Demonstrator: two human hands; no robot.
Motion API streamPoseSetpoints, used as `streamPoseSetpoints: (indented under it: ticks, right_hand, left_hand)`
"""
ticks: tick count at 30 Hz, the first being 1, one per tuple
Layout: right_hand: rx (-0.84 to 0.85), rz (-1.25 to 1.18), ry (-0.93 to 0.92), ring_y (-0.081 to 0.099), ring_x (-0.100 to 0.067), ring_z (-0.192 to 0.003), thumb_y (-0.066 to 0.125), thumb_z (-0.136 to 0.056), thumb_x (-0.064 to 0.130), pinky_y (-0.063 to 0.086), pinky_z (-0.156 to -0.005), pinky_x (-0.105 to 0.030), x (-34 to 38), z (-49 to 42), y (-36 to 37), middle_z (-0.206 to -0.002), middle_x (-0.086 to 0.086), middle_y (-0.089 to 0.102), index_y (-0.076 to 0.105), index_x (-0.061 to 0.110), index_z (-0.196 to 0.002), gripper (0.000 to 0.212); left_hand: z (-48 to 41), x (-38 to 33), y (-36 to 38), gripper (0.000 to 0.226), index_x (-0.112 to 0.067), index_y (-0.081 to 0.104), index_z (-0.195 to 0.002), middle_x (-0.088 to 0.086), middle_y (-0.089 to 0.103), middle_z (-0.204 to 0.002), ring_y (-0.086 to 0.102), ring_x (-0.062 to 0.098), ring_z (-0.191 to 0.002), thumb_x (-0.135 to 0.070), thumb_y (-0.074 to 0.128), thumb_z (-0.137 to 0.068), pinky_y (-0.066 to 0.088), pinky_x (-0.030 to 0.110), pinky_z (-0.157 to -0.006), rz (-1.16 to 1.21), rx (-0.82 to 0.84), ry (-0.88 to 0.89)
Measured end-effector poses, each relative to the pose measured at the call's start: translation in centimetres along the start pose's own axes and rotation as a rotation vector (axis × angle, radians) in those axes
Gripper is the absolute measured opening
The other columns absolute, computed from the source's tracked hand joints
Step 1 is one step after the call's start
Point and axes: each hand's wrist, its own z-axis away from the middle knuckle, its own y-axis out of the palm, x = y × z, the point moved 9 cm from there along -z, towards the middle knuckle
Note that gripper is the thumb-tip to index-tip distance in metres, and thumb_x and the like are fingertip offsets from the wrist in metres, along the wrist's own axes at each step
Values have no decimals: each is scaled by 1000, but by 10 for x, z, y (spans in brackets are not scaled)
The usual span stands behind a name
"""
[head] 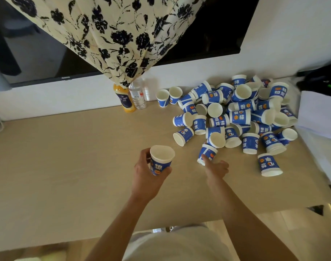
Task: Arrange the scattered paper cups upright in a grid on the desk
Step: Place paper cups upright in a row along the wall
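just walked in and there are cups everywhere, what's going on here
A person is working through paper cups on the desk. The left hand holds a blue cup upright, and the right hand touches a second cup at the near edge of the pile. Most cups lie heaped at the back right, with no clear grid yet.

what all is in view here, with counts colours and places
light wooden desk: one, beige, under everything
blue-and-white paper cups: dozens, too jumbled to count, heaped far right on the desk
upright paper cups: two, blue-and-white, heap's far-left edge
orange juice bottle: one, dark label, by the wall
clear plastic bottle: at least one, beside the juice
floral cloth: one, cream with black flowers, hanging over the screen
black screen: one, on the wall
white paper stack: one, right edge
hands: two; left hand holds a cup upright, right hand touches another cup at the heap's near edge
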Motion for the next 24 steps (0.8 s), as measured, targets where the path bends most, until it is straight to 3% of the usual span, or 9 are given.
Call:
streamPoseSetpoints:
  ticks: [5, 9, 14, 20, 24]
  right_hand:
    - [3, 39, -60, 58, -36, -118, 89, -71, 44, 51, -91, -45, 22, -7, 16, -135, -20, 50, 39, 1, -136, 92]
    - [42, 9, -80, 62, -35, -114, 90, -74, 30, 52, -89, -43, 27, -14, 24, -132, -18, 57, 38, 3, -136, 85]
    - [72, -16, -48, 59, -35, -119, 85, -81, 19, 46, -83, -35, 22, -11, 26, -138, -18, 53, 34, 1, -143, 82]
    - [148, -70, -58, 64, -24, -87, 84, -76, 18, 47, -72, -32, -1, 1, 31, -113, -14, 69, 61, 0, -119, 52]
    - [215, -67, -151, 63, -20, -78, 81, -76, 12, 48, -65, -28, -2, 24, 37, -101, -13, 70, 66, 3, -108, 37]
  left_hand:
    - [6, 7, -7, 64, -21, 54, -120, -21, 63, -107, 56, -18, -95, -10, 89, -68, 43, 2, -74, -9, -34, -36]
    - [9, 14, -12, 65, -28, 52, -120, -20, 64, -110, 58, -12, -98, -15, 90, -68, 45, 4, -74, -22, -53, -62]
    - [11, 22, -17, 65, -31, 52, -118, -20, 64, -109, 58, -12, -100, -17, 90, -68, 49, 9, -78, -21, -82, -100]
    - [8, 30, -23, 63, -24, 53, -118, -18, 64, -107, 58, -15, -95, -11, 89, -68, 46, 5, -74, 36, -89, -115]
    - [6, 36, -35, 63, -25, 54, -117, -17, 64, -108, 60, -10, -95, -8, 89, -68, 46, 5, -73, 87, -88, -104]
